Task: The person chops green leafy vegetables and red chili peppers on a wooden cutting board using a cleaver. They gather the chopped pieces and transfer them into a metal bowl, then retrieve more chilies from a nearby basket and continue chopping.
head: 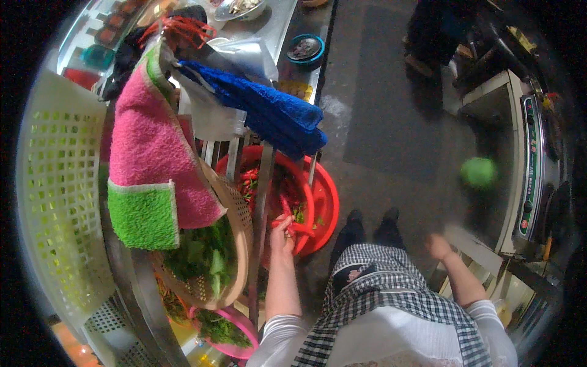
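Note:
My left hand (283,234) is closed around red chili peppers (298,228) at the near edge of a red plastic basin (310,206). More red peppers (249,179) and some green leaves lie inside the basin, partly behind a metal rack post. Another red rim (334,202) shows just to its right. My right hand (439,247) hangs low at the right, beside a pale cabinet, and is blurred; whether it holds anything cannot be told. A blurred green object (478,173) appears over the floor beyond it.
A metal rack post (262,202) stands before the basin. Pink-green (146,151) and blue (275,105) towels hang at the left, above a tan basket (243,275) of greens. A white crate (64,183) is far left, a stove (529,165) right. Another person's dark-clothed legs (429,36) show beyond.

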`<state>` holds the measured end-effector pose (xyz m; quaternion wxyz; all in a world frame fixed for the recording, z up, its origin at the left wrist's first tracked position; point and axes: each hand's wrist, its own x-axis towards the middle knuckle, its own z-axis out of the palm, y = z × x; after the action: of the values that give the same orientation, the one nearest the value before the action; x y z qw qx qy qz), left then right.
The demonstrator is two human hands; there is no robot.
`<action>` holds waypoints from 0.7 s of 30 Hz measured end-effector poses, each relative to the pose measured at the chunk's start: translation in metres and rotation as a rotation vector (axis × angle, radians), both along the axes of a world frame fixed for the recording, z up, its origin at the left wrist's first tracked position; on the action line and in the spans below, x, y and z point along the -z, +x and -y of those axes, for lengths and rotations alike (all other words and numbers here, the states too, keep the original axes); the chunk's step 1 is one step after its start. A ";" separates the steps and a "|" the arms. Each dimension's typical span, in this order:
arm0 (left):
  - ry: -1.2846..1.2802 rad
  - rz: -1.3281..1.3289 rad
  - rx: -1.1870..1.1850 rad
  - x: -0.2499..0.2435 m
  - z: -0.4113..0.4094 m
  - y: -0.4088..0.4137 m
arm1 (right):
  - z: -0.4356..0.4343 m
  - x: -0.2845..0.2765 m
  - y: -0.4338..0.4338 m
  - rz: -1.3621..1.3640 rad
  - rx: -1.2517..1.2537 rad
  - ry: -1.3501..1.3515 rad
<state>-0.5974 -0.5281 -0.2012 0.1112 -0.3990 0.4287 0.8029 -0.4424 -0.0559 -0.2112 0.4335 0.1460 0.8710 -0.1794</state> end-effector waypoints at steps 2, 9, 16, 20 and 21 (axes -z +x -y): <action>0.011 -0.053 0.084 -0.008 -0.010 -0.002 | 0.007 -0.008 -0.001 -0.024 -0.014 -0.021; 0.154 -0.031 0.298 -0.035 -0.062 -0.014 | 0.071 -0.056 -0.044 -0.140 0.091 -0.168; 0.285 -0.009 0.743 -0.054 -0.163 -0.008 | 0.118 -0.087 -0.092 -0.465 0.561 -0.695; 0.324 0.010 1.049 -0.071 -0.214 -0.001 | 0.106 -0.109 -0.097 -0.419 0.912 -0.639; 0.346 0.024 1.082 -0.073 -0.225 0.007 | 0.099 -0.105 -0.088 -0.458 0.967 -0.645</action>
<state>-0.5906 -0.3029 -0.1281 0.5753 -0.1077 0.4328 0.6856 -0.5304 -0.1552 -0.1065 0.1279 0.3432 0.6792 -0.6360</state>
